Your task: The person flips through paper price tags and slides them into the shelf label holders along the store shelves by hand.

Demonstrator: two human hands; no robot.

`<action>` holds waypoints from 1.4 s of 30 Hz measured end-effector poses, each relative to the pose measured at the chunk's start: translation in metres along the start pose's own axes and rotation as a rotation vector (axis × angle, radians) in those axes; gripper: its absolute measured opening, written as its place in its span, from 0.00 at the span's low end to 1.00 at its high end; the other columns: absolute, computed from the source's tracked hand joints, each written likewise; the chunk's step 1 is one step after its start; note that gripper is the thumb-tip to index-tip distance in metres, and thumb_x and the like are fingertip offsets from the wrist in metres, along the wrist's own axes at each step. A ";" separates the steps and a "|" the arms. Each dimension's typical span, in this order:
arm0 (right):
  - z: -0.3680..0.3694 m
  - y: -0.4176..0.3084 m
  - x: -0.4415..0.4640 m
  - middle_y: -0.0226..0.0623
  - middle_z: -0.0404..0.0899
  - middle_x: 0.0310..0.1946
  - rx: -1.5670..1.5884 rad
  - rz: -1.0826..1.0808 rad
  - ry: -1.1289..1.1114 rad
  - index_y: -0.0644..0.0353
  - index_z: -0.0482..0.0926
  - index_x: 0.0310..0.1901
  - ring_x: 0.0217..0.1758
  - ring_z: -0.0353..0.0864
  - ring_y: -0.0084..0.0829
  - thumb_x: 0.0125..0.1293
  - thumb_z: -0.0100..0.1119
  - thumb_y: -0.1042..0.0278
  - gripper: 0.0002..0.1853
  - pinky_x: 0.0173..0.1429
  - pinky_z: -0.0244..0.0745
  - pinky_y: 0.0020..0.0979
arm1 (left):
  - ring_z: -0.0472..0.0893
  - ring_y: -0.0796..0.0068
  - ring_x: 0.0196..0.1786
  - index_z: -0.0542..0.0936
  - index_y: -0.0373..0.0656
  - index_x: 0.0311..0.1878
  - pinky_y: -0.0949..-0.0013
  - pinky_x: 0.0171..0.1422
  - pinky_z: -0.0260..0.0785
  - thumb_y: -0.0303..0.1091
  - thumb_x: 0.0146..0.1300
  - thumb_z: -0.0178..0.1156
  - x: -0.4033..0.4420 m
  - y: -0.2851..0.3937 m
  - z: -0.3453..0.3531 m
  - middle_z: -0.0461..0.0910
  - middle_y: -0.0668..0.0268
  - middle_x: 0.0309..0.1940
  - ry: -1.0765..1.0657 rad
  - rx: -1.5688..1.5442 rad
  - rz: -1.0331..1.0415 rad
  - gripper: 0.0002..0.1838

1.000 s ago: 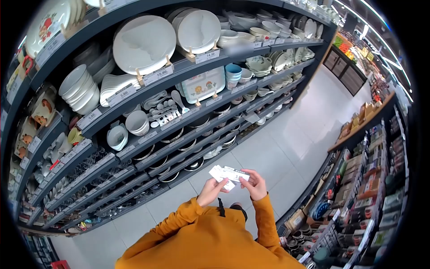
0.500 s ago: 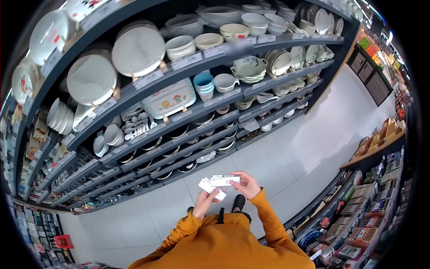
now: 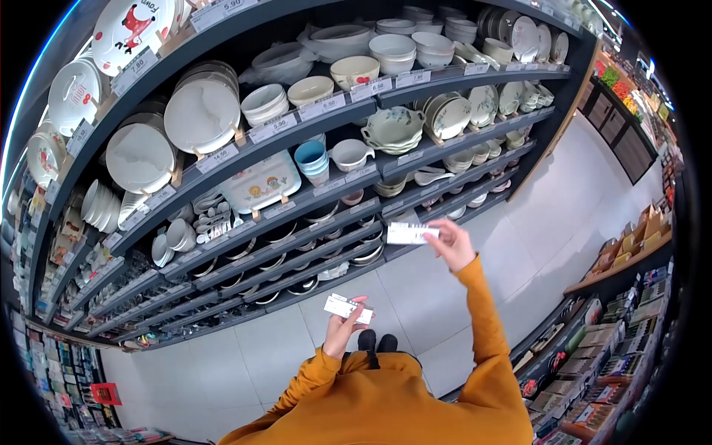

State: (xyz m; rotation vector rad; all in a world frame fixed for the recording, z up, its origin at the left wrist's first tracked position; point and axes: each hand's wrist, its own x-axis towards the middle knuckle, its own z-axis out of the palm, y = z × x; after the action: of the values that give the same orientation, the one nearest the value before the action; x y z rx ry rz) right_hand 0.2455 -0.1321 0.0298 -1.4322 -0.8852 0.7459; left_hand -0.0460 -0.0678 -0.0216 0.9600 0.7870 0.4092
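Observation:
Low in front of my body, my left hand (image 3: 342, 331) holds a few white price labels (image 3: 348, 308), fanned between thumb and fingers. My right hand (image 3: 451, 245) is raised and reaches forward, pinching one white price label (image 3: 406, 233) by its right end. This label appears in front of the lower shelf edges, and I cannot tell whether it touches them. Above it in the view are leaf-patterned handled bowls (image 3: 394, 130), a white cup (image 3: 351, 154) and blue cups (image 3: 311, 159).
Long dark shelves hold stacked plates (image 3: 202, 116), bowls (image 3: 265, 104) and a cartoon tray (image 3: 259, 183). Price labels line the shelf edges. A tiled floor (image 3: 415, 308) runs between them and packed shelves (image 3: 593, 363) at right. Produce stands at the far right.
My right hand has moved away from my left, forward and to the right, with one label. The other labels remain in my left hand. The view has shifted along the shelves.

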 end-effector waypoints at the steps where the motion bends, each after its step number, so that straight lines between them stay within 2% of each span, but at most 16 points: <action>1: -0.008 -0.020 0.013 0.29 0.81 0.33 -0.034 0.030 0.005 0.65 0.75 0.48 0.25 0.70 0.11 0.66 0.62 0.71 0.13 0.26 0.64 0.16 | 0.82 0.75 0.45 0.74 0.41 0.60 0.75 0.42 0.75 0.35 0.70 0.54 0.005 0.001 0.002 0.81 0.65 0.44 0.006 -0.006 -0.006 0.17; 3: -0.028 -0.042 0.045 0.30 0.81 0.32 -0.092 -0.052 -0.026 0.65 0.75 0.48 0.25 0.70 0.11 0.66 0.61 0.71 0.12 0.25 0.64 0.17 | 0.82 0.74 0.45 0.74 0.41 0.60 0.75 0.42 0.76 0.35 0.70 0.54 0.019 0.003 0.006 0.81 0.64 0.43 0.016 -0.024 -0.005 0.17; 5: -0.045 -0.057 0.079 0.31 0.80 0.31 -0.137 -0.151 -0.037 0.67 0.74 0.49 0.27 0.74 0.14 0.68 0.58 0.71 0.12 0.30 0.71 0.19 | 0.82 0.73 0.45 0.74 0.40 0.60 0.74 0.43 0.76 0.35 0.70 0.54 0.033 0.009 0.010 0.81 0.63 0.43 -0.004 -0.055 0.006 0.18; 7: -0.058 -0.075 0.109 0.31 0.79 0.30 -0.250 -0.284 -0.001 0.68 0.74 0.50 0.28 0.76 0.16 0.69 0.56 0.70 0.12 0.33 0.72 0.20 | 0.82 0.72 0.46 0.73 0.39 0.60 0.73 0.45 0.76 0.33 0.69 0.56 0.049 0.016 0.014 0.81 0.63 0.43 -0.029 -0.122 -0.014 0.18; 9: -0.073 -0.085 0.141 0.31 0.78 0.29 -0.311 -0.397 0.045 0.67 0.75 0.50 0.27 0.76 0.16 0.70 0.54 0.69 0.12 0.31 0.72 0.20 | 0.82 0.74 0.45 0.72 0.39 0.61 0.73 0.45 0.76 0.31 0.67 0.58 0.065 0.026 0.019 0.80 0.63 0.44 -0.023 -0.127 0.045 0.20; 11: -0.082 -0.113 0.158 0.30 0.78 0.28 -0.320 -0.275 0.098 0.65 0.76 0.50 0.24 0.74 0.15 0.70 0.55 0.68 0.12 0.28 0.70 0.19 | 0.81 0.78 0.41 0.76 0.37 0.53 0.75 0.43 0.73 0.29 0.62 0.64 0.081 0.046 0.025 0.82 0.65 0.42 -0.018 -0.071 0.108 0.17; 13: -0.100 -0.120 0.188 0.29 0.78 0.28 -0.365 -0.352 0.106 0.64 0.78 0.50 0.21 0.71 0.14 0.69 0.57 0.68 0.12 0.26 0.69 0.19 | 0.79 0.82 0.38 0.78 0.38 0.48 0.78 0.38 0.69 0.29 0.60 0.66 0.102 0.063 0.028 0.83 0.68 0.39 -0.013 -0.013 0.205 0.14; 15: -0.113 -0.129 0.210 0.27 0.77 0.27 -0.372 -0.389 0.114 0.64 0.78 0.49 0.23 0.71 0.13 0.69 0.58 0.67 0.12 0.28 0.68 0.18 | 0.76 0.87 0.33 0.78 0.40 0.44 0.80 0.33 0.63 0.29 0.60 0.67 0.114 0.087 0.036 0.83 0.70 0.36 0.008 0.010 0.220 0.11; 18: -0.144 -0.129 0.243 0.29 0.78 0.29 -0.406 -0.414 0.122 0.65 0.78 0.49 0.27 0.74 0.16 0.69 0.58 0.67 0.12 0.34 0.72 0.20 | 0.77 0.86 0.32 0.79 0.36 0.49 0.81 0.35 0.65 0.31 0.63 0.64 0.134 0.109 0.047 0.82 0.70 0.33 -0.026 0.005 0.277 0.14; 22: -0.177 -0.122 0.291 0.30 0.79 0.31 -0.289 -0.454 0.124 0.64 0.78 0.51 0.33 0.78 0.18 0.69 0.57 0.67 0.13 0.37 0.75 0.21 | 0.76 0.84 0.31 0.78 0.32 0.52 0.79 0.36 0.67 0.35 0.66 0.61 0.155 0.131 0.073 0.81 0.69 0.32 -0.082 -0.045 0.289 0.17; 24: -0.193 -0.124 0.307 0.30 0.79 0.31 -0.299 -0.438 0.103 0.63 0.77 0.52 0.33 0.78 0.18 0.69 0.57 0.66 0.13 0.36 0.75 0.20 | 0.77 0.81 0.31 0.79 0.31 0.50 0.77 0.37 0.71 0.36 0.68 0.58 0.165 0.137 0.095 0.81 0.65 0.32 -0.080 -0.084 0.318 0.17; 30: -0.236 -0.124 0.359 0.29 0.78 0.27 -0.343 -0.409 -0.059 0.62 0.78 0.51 0.30 0.78 0.17 0.70 0.56 0.66 0.13 0.34 0.73 0.19 | 0.82 0.77 0.33 0.79 0.31 0.44 0.75 0.39 0.75 0.37 0.68 0.59 0.197 0.142 0.171 0.83 0.60 0.32 0.013 -0.132 0.375 0.15; 33: -0.248 -0.122 0.371 0.30 0.79 0.30 -0.453 -0.378 -0.212 0.63 0.78 0.51 0.30 0.77 0.18 0.70 0.56 0.66 0.13 0.34 0.73 0.19 | 0.83 0.75 0.33 0.80 0.30 0.43 0.75 0.39 0.76 0.35 0.68 0.59 0.210 0.141 0.209 0.84 0.58 0.32 0.076 -0.120 0.449 0.14; 37: -0.249 -0.120 0.381 0.33 0.80 0.37 -0.370 -0.322 -0.320 0.64 0.77 0.51 0.25 0.78 0.19 0.69 0.56 0.66 0.13 0.28 0.72 0.18 | 0.83 0.75 0.33 0.81 0.29 0.42 0.75 0.40 0.76 0.36 0.68 0.59 0.212 0.138 0.249 0.84 0.58 0.33 0.155 -0.156 0.476 0.15; 38: -0.250 -0.118 0.388 0.32 0.80 0.34 -0.352 -0.341 -0.337 0.64 0.75 0.52 0.23 0.77 0.18 0.70 0.56 0.66 0.14 0.25 0.71 0.17 | 0.83 0.75 0.33 0.81 0.29 0.42 0.74 0.40 0.76 0.36 0.68 0.58 0.211 0.137 0.256 0.84 0.58 0.33 0.168 -0.159 0.480 0.15; 42: -0.254 -0.123 0.395 0.34 0.80 0.36 -0.342 -0.329 -0.423 0.64 0.74 0.53 0.21 0.78 0.19 0.70 0.55 0.67 0.14 0.25 0.71 0.17 | 0.83 0.73 0.35 0.80 0.28 0.43 0.73 0.41 0.76 0.38 0.69 0.56 0.208 0.135 0.277 0.84 0.57 0.33 0.221 -0.109 0.492 0.18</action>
State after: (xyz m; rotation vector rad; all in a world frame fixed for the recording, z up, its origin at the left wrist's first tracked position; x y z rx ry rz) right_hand 0.6514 0.0784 0.1923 -1.3903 -1.5967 0.6767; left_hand 0.3027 -0.0231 0.0992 1.0130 0.7136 0.9892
